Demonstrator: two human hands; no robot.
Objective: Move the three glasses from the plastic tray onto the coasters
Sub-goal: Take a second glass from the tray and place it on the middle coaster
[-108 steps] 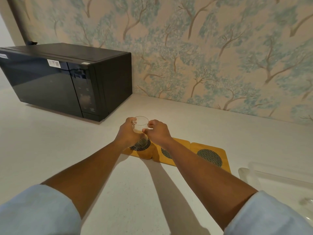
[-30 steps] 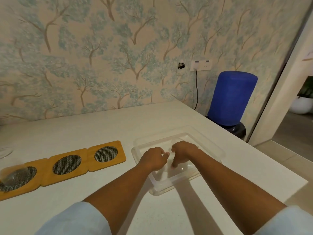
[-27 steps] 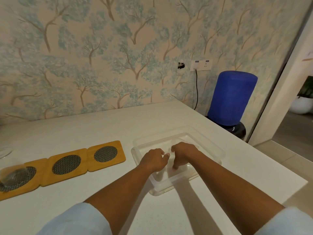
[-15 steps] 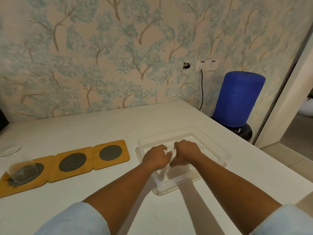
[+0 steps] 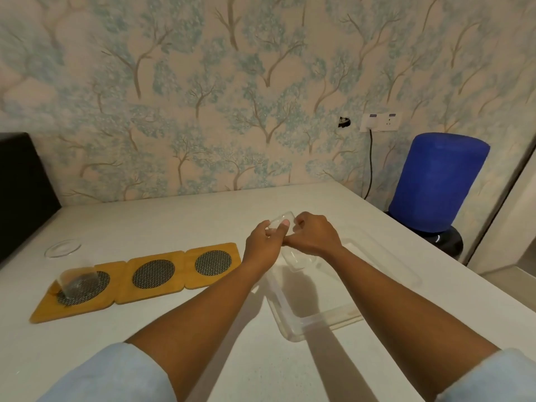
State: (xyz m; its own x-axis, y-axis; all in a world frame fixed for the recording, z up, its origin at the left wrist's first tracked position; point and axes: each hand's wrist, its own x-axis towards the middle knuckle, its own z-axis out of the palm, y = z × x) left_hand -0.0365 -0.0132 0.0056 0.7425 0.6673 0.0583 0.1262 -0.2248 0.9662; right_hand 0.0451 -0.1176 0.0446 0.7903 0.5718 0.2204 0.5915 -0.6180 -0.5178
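Note:
A clear glass [image 5: 282, 223] is held up between my left hand [image 5: 262, 246] and my right hand [image 5: 314, 237], just above the far left end of the clear plastic tray [image 5: 322, 317]. Below my right hand another clear glass [image 5: 298, 261] shows faintly inside the tray. Three bamboo coasters with dark mesh centres lie in a row left of the tray. The left coaster [image 5: 46, 309] carries a clear glass [image 5: 77, 281], whose rim shows as a faint ring above it. The middle coaster [image 5: 153, 274] and the right coaster [image 5: 213, 262] are bare.
A black microwave [image 5: 20, 184] stands at the far left against the wallpapered wall. The white counter's right edge runs diagonally past the tray. Beyond it are a blue water bottle [image 5: 438, 181] on a black base and a wall socket [image 5: 380, 121] with a cord.
Both hands were down in the tray; now they have risen with a glass between them and shifted slightly left. The view has swung left, bringing the microwave's edge into sight.

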